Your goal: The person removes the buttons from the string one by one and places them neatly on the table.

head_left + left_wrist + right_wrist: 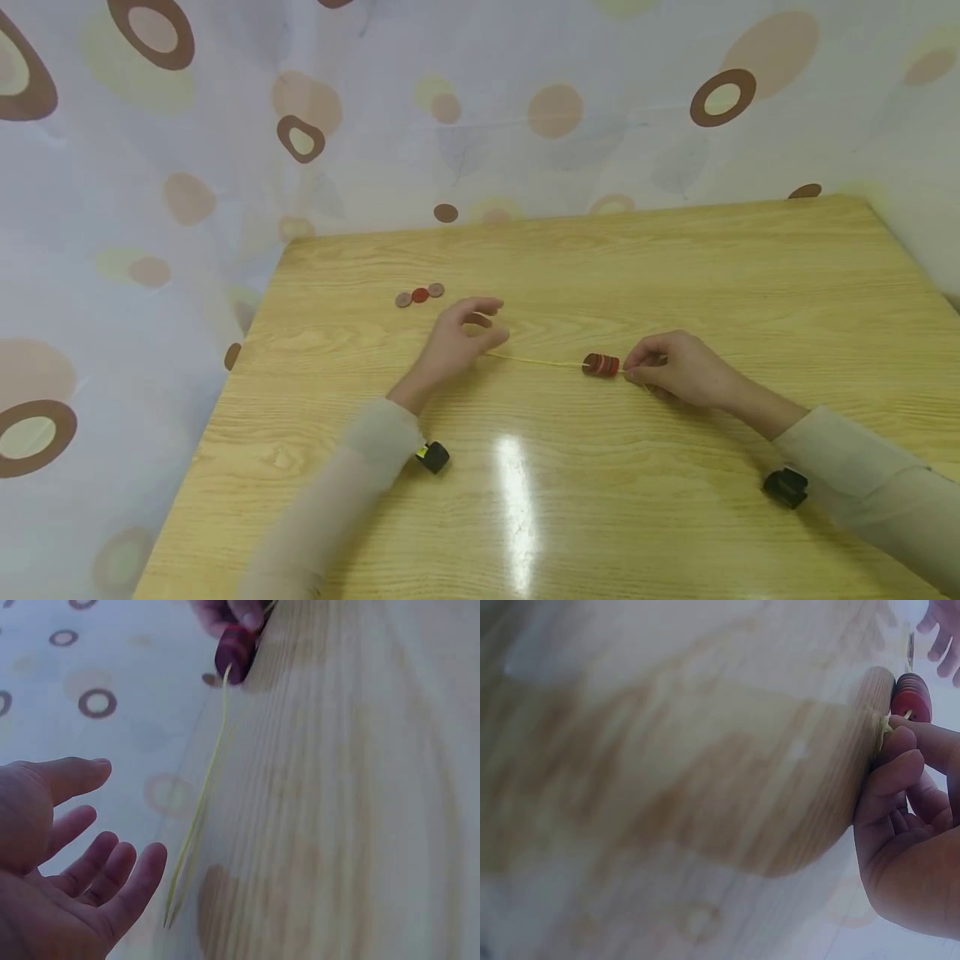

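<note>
Several round discs (pixel 601 365), dark brown and red, sit pressed together on a yellow string (pixel 536 361). My right hand (pixel 686 369) pinches the string between thumb and forefinger just right of the stack; in the right wrist view a knot (pixel 886 726) shows at the fingertips. My left hand (pixel 457 337) hovers near the string's left end with fingers spread and loosely bent, holding nothing. In the left wrist view the string's free end lies on the table beside those fingers, apart from them.
Two pinkish discs and a red disc (pixel 420 295) lie in a row on the wooden table (pixel 637 517), beyond my left hand. A patterned curtain (pixel 495 108) hangs along the table's back and left sides. Black wrist cameras (pixel 786 487) are strapped under both sleeves.
</note>
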`<state>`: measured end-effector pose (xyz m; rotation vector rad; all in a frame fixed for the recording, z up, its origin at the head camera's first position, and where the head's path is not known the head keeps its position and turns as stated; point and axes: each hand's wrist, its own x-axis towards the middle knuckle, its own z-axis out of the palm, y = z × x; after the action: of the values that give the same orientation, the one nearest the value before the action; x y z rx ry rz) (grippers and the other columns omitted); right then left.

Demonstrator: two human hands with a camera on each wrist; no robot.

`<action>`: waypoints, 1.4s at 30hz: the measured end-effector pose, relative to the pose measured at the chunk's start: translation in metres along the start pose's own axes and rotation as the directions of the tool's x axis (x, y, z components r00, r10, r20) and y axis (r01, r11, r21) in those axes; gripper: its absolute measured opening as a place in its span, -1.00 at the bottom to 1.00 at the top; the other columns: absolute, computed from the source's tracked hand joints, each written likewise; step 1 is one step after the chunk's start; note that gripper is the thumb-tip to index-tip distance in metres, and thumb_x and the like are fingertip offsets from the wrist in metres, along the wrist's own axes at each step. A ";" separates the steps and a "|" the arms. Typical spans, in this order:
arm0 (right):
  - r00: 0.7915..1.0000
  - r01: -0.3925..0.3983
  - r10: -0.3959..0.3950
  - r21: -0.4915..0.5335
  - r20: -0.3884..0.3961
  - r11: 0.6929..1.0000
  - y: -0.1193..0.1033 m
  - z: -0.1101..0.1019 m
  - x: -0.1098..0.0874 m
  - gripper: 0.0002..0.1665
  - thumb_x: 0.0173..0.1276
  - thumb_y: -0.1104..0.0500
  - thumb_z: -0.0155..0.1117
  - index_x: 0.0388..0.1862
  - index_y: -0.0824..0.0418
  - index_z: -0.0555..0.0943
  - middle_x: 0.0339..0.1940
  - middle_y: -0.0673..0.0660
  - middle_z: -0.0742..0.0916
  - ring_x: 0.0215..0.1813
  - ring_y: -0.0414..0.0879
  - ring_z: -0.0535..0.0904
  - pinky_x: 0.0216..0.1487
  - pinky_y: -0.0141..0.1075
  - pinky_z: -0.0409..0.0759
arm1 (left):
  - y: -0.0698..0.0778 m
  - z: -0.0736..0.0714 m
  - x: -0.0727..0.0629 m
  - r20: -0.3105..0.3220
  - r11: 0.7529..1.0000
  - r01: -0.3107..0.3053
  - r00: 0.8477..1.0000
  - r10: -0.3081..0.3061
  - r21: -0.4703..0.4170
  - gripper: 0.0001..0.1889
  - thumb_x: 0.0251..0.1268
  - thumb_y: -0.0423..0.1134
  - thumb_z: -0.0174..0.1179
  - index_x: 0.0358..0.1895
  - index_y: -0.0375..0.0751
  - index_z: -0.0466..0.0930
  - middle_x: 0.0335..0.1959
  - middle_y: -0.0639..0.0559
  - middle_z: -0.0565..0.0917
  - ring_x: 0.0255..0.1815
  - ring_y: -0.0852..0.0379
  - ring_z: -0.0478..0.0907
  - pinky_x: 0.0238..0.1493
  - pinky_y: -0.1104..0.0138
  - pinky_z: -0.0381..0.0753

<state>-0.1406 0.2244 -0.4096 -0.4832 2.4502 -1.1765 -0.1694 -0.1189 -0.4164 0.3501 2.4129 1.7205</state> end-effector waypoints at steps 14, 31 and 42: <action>1.000 -0.020 0.020 -0.025 -0.007 0.999 0.000 -0.003 -0.001 -0.85 0.40 0.19 0.37 -0.16 0.27 0.71 -0.37 0.05 0.70 -0.50 -0.13 0.55 -0.51 -0.32 0.56 | 0.022 0.075 0.003 0.300 1.000 -0.011 0.954 0.007 0.013 -0.46 0.25 -0.29 0.43 0.30 -0.17 0.55 0.23 -0.03 0.54 0.15 0.09 0.52 -0.20 0.31 0.71; 1.000 -0.015 0.015 -0.026 -0.011 1.000 -0.002 -0.003 -0.001 -0.86 0.39 0.20 0.38 -0.17 0.26 0.71 -0.40 0.05 0.69 -0.51 -0.14 0.54 -0.52 -0.33 0.54 | 0.029 0.096 0.020 0.326 0.970 -0.099 0.945 0.021 0.224 -0.63 0.23 -0.36 0.41 0.11 -0.17 0.65 0.02 0.11 0.66 0.00 0.22 0.56 0.07 0.43 0.51; 1.000 -0.020 0.020 -0.036 -0.004 0.999 -0.002 -0.003 -0.001 -0.86 0.40 0.20 0.36 -0.17 0.27 0.70 -0.39 0.06 0.69 -0.51 -0.14 0.55 -0.51 -0.33 0.54 | 0.030 0.100 0.019 0.322 0.959 -0.128 0.946 0.042 0.252 -0.68 0.22 -0.41 0.39 0.05 -0.17 0.67 0.00 0.12 0.66 -0.02 0.24 0.56 0.04 0.46 0.51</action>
<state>-0.1409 0.2257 -0.4057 -0.4655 2.4774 -1.1282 -0.1589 -0.0129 -0.4203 0.7164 2.4176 1.2455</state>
